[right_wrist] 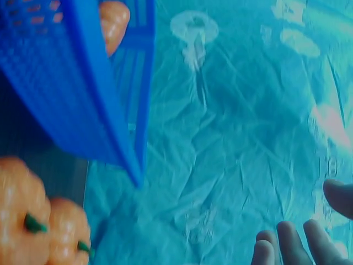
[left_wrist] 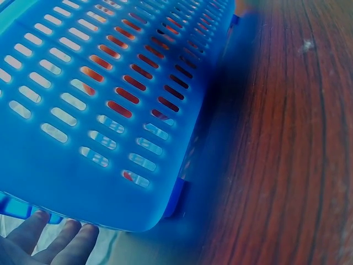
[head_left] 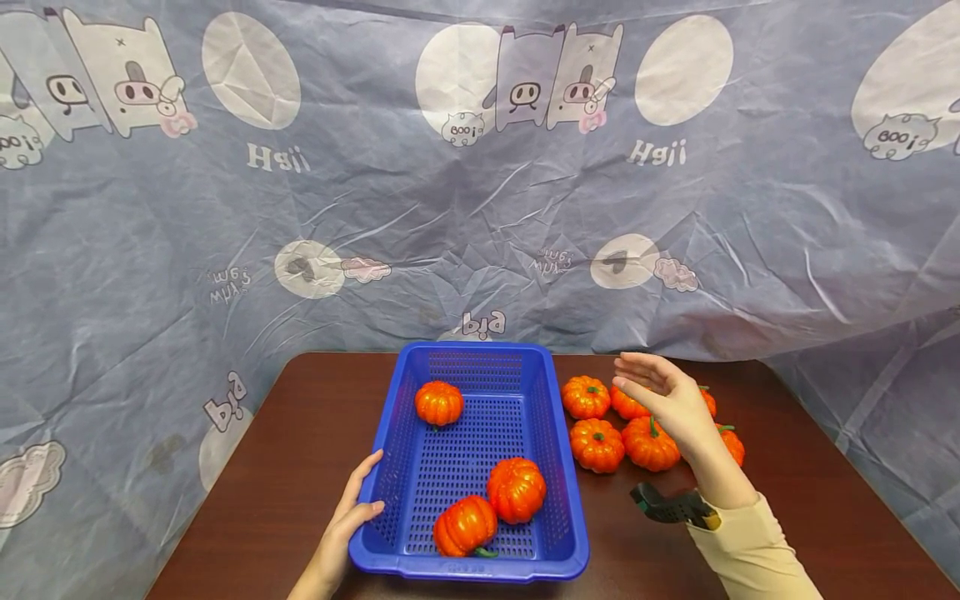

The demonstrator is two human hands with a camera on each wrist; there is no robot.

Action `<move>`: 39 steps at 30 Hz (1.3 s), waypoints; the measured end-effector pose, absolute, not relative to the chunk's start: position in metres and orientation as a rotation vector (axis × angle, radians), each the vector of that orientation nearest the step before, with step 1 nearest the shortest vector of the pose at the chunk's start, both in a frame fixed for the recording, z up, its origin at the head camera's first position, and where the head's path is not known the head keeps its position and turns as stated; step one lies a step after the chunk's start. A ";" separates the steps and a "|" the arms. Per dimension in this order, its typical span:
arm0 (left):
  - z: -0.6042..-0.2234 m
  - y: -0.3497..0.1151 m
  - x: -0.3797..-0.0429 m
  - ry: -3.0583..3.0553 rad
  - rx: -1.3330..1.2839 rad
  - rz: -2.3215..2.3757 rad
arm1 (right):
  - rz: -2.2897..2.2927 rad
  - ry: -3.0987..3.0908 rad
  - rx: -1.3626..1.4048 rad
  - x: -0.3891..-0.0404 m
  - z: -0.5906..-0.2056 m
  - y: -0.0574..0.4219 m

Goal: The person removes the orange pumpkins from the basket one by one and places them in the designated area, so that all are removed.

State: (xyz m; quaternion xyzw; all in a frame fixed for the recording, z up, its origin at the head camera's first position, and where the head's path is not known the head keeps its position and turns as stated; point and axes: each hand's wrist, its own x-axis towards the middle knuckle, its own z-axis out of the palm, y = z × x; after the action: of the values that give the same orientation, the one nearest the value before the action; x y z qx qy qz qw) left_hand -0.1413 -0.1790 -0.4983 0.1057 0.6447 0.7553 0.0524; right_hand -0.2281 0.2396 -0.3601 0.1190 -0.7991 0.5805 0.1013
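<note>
A blue perforated plastic basket (head_left: 472,577) holds three small orange pumpkins: one pumpkin (head_left: 439,403) toward the back left, two others (head_left: 517,490) (head_left: 465,527) near the front right. My left hand (head_left: 341,525) rests at the basket's left rim, its thumb and fingers fairly straight and spread. In the left wrist view, fingertips (left_wrist: 83,237) show right at the rim. Empty, with fingers spread and slightly bent, my right hand (head_left: 671,400) hovers over the group of pumpkins right of the basket. Beneath and beside it are pumpkins (head_left: 586,397) (head_left: 597,445) (head_left: 651,443), some partly hidden by the hand.
Everything stands on a dark brown wooden table (head_left: 277,467). A grey-blue printed cloth (head_left: 465,208) hangs behind the table and along both sides. A dark strap device (head_left: 667,504) is on the right wrist, by a pale yellow sleeve (head_left: 750,550).
</note>
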 end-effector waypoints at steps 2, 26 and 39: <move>-0.499 -0.179 -0.141 1.962 0.319 2.296 | 1.728 -2.377 0.402 -0.228 -0.359 0.231; -0.498 -0.178 -0.141 1.954 0.318 2.293 | 1.876 -2.530 1.027 -0.229 -0.383 0.152; -0.498 -0.178 -0.141 1.948 0.327 2.295 | 1.932 -2.556 1.478 -0.228 -0.393 0.119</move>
State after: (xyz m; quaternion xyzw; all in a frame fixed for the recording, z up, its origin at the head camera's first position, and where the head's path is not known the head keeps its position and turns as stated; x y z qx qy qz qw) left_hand -0.1414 -0.1783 -0.4977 0.1079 0.6423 0.7567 0.0566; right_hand -0.2280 0.1193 -0.3928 0.4111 -0.7108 0.5373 -0.1925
